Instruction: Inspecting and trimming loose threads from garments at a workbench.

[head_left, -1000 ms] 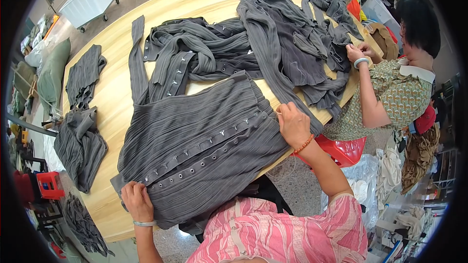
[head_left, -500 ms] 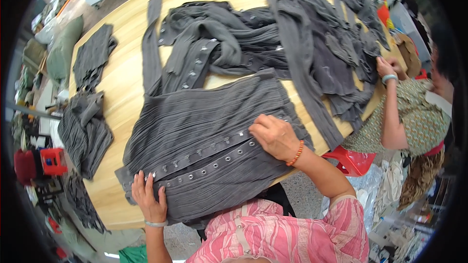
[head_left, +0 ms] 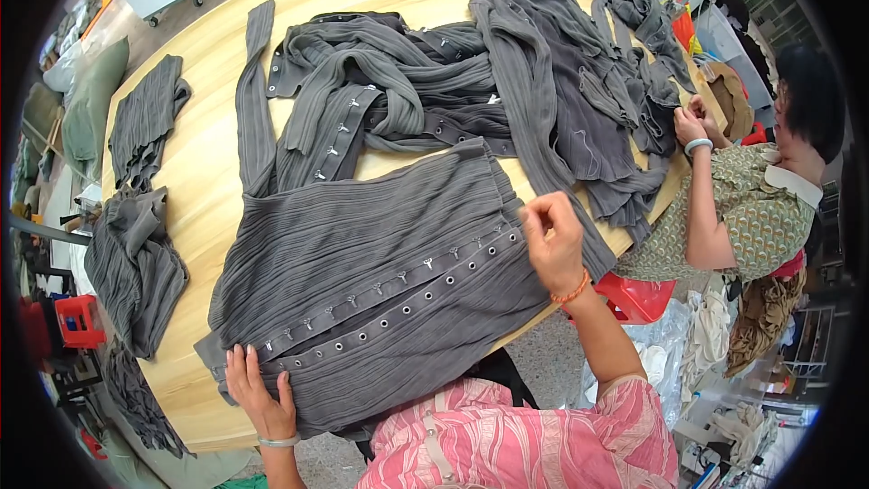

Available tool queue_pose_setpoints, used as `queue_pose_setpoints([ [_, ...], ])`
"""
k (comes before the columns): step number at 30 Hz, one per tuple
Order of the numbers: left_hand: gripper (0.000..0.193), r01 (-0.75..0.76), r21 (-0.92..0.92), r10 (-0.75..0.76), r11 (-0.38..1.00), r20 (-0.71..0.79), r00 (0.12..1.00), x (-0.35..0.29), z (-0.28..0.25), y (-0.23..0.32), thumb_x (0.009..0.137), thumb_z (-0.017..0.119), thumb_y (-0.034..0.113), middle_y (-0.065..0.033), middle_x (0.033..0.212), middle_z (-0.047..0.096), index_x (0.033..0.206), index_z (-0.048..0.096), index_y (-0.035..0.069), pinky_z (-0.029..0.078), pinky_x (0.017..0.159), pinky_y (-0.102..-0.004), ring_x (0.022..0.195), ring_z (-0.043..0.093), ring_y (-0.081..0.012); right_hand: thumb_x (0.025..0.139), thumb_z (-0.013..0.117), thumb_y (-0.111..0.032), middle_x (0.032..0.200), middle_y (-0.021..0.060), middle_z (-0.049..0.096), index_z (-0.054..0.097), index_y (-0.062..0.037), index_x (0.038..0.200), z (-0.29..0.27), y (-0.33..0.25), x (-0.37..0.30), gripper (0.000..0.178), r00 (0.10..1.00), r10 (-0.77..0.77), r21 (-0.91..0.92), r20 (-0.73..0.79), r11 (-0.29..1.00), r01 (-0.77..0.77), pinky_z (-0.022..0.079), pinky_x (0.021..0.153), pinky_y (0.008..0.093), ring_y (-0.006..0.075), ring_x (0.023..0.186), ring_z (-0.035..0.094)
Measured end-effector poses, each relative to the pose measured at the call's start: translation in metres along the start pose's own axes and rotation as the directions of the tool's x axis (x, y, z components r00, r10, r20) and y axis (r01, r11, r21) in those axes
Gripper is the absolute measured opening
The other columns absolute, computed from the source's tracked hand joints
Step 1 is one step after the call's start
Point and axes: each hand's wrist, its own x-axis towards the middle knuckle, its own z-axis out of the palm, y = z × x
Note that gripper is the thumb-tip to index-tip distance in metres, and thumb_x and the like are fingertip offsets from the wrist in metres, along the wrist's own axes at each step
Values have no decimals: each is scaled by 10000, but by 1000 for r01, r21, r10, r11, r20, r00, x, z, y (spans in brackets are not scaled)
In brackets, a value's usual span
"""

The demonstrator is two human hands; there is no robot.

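A dark grey ribbed knit garment (head_left: 362, 226) lies spread on the table in front of me. Across its lower part run a band of metal hooks (head_left: 378, 289) and, nearer me, a row of metal eyelets (head_left: 406, 310); a narrow gap parts them over the middle. My left hand (head_left: 261, 396) rests flat on the garment at the left end of these rows, fingers stretched out. Over their right end my right hand (head_left: 556, 240) is raised, its fingers curled in and thumb bent toward them. Whether anything small is inside it is hidden.
More dark grey garments (head_left: 398, 81) are heaped beyond and to the right, with smaller piles (head_left: 140, 263) along the left edge of the pale wooden table (head_left: 213, 208). A co-worker (head_left: 751, 190) handles cloth at right. A red stool (head_left: 638, 299) stands below the table's right edge.
My right hand has lifted off the garment, moving right beyond the last eyelets, and curled closed. The left hand keeps its place on the garment. The whole view has shifted slightly.
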Motion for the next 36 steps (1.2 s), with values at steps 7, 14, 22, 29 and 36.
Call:
queue_pose_setpoints([
  [7,727,71,-19,-71,997,30,997,-1,6,10,823,698,238,-210,1548,299,1466,399,79,131,1171,-532,1451,223,-404,832,703,-322,1451,103,482,604,-151,1294,21,1,-28,502,840,-202,-295,503,874,387,224,1157,503,306,1386,389],
  [14,747,65,-51,-63,997,46,997,-25,10,36,815,724,379,-243,1548,268,1444,430,101,142,1144,-582,1438,243,-410,862,661,-230,1513,107,411,568,-141,1354,-9,40,-9,508,818,-197,-310,541,857,412,189,1177,480,297,1429,327],
  [22,636,94,-123,-109,988,-126,986,-58,7,17,834,709,366,-210,1432,429,1344,522,35,303,1069,-502,1289,409,-420,894,633,-273,1497,122,424,574,-131,1344,-15,37,-8,476,857,-210,-490,470,746,451,194,1168,509,330,1409,335],
  [29,394,84,-20,-86,996,-197,977,-57,-6,13,860,674,227,-173,1334,533,1202,610,40,352,1003,-482,1211,479,-379,770,731,-57,927,65,642,681,-86,910,49,-81,-30,150,804,-480,-23,351,854,520,495,726,360,260,843,615],
  [36,497,-108,-140,94,984,-106,990,-30,-14,34,879,667,300,-176,1464,447,1309,573,70,258,1126,-522,1382,368,-384,779,738,-122,911,41,595,679,-75,892,142,-121,-61,136,673,-529,132,517,826,548,507,674,329,217,798,599],
])
